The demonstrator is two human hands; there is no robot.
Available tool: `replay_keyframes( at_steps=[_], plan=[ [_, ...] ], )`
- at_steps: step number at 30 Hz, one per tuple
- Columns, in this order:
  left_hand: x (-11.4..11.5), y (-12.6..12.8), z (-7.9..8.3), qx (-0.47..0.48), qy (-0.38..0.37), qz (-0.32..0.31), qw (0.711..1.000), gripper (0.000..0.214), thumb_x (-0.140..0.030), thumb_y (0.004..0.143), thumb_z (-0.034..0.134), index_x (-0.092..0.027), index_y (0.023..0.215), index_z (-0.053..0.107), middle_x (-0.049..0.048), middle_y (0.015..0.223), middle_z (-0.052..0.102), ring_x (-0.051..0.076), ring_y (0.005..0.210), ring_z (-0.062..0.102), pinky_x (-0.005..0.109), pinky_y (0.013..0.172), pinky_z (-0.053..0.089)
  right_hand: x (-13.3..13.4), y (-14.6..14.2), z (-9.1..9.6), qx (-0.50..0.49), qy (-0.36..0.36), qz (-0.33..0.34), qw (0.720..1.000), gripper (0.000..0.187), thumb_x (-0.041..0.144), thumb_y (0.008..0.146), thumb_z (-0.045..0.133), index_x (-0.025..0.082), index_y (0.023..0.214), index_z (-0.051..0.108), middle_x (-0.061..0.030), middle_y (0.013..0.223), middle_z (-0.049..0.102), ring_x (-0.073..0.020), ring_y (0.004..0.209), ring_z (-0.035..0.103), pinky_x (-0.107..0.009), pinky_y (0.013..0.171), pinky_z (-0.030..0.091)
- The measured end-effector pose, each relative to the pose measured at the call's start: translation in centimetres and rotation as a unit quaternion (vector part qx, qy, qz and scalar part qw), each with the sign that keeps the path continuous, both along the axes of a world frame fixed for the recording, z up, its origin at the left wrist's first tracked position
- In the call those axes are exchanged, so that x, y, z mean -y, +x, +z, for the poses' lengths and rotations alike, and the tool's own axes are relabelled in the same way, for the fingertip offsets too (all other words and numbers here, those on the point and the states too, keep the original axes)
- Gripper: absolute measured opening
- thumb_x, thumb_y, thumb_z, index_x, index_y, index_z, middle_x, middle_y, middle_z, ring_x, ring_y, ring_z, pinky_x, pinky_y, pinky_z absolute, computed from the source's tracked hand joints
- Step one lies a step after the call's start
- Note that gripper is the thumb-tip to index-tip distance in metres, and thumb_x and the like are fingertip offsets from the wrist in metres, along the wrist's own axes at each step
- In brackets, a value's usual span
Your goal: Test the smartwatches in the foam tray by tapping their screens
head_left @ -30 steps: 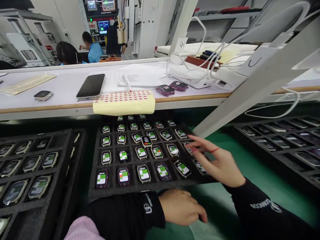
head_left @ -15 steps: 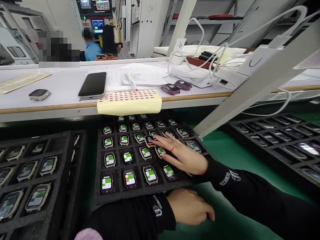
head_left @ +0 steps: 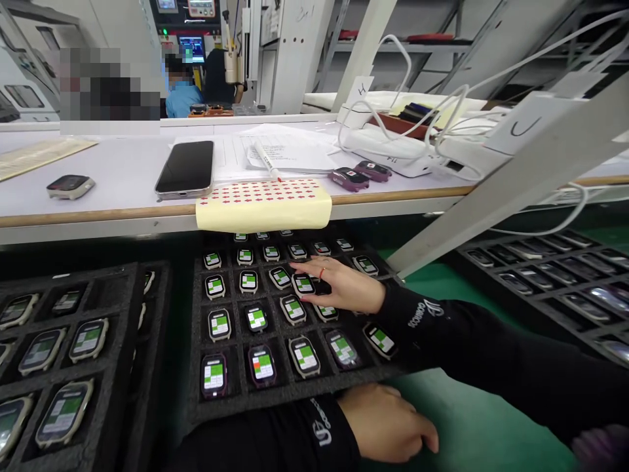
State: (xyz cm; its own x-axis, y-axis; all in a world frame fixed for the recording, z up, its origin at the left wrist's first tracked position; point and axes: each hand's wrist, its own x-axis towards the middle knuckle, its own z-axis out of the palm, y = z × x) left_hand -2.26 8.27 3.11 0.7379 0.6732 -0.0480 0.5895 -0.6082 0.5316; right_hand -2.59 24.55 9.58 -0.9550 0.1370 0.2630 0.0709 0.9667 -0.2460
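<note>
A black foam tray [head_left: 246,401] holds several smartwatches in compartments, most with green-and-white blocks on their lit screens. My right hand [head_left: 339,285] reaches over its middle from the right. Its thumb and forefinger are closed around the sides of one smartwatch [head_left: 303,284] with a pale case. Another smartwatch [head_left: 327,313] is partly covered just below that hand. At the tray's front edge rests my left hand [head_left: 390,423], back upward, its fingers curled under. Whatever those fingers grip, if anything, is hidden. A dark-cased smartwatch [head_left: 343,347] lies in the front row.
Foam trays of watches stand at left [head_left: 115,328] and right [head_left: 472,275]. Above the middle tray runs a white shelf [head_left: 118,177] with a phone [head_left: 185,168], a sticker sheet [head_left: 265,210] and white cables. A slanted metal post [head_left: 457,210] rises beside my right arm. Two people sit beyond.
My right hand's spread fingers have drawn together, and its thumb and forefinger now pinch one smartwatch. That watch's screen now shows green blocks. My left hand stays by the tray's front edge.
</note>
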Motion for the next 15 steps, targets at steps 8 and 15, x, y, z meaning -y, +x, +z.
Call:
replay_keyframes(
  at_steps=[8, 15],
  plan=[
    [0.0, 0.3, -0.6, 0.010, -0.009, 0.006, 1.000, 0.031, -0.019, 0.094, 0.047, -0.024, 0.114, 0.069, -0.0024, 0.115, 0.073, 0.020, 0.108, 0.064, 0.028, 0.087, 0.050, -7.7, -1.8, 0.3, -0.057, -0.047, -0.145, 0.987, 0.051, 0.048, 0.086, 0.064, 0.015, 0.126, 0.065, -0.0113, 0.116, 0.071, -0.0320, 0.109, 0.067, -0.044, 0.101, 0.053],
    [-0.5, 1.0, -3.3, 0.038, 0.010, -0.012, 0.999, 0.026, -0.021, 0.093, 0.045, -0.026, 0.108, 0.066, -0.0032, 0.108, 0.074, 0.018, 0.103, 0.066, 0.029, 0.092, 0.050, -13.8, -4.4, -1.6, -0.052, -0.056, -0.181, 0.980, 0.047, 0.043, 0.086, 0.061, 0.023, 0.128, 0.064, -0.0068, 0.128, 0.067, -0.0329, 0.128, 0.056, -0.053, 0.113, 0.040]
  ],
)
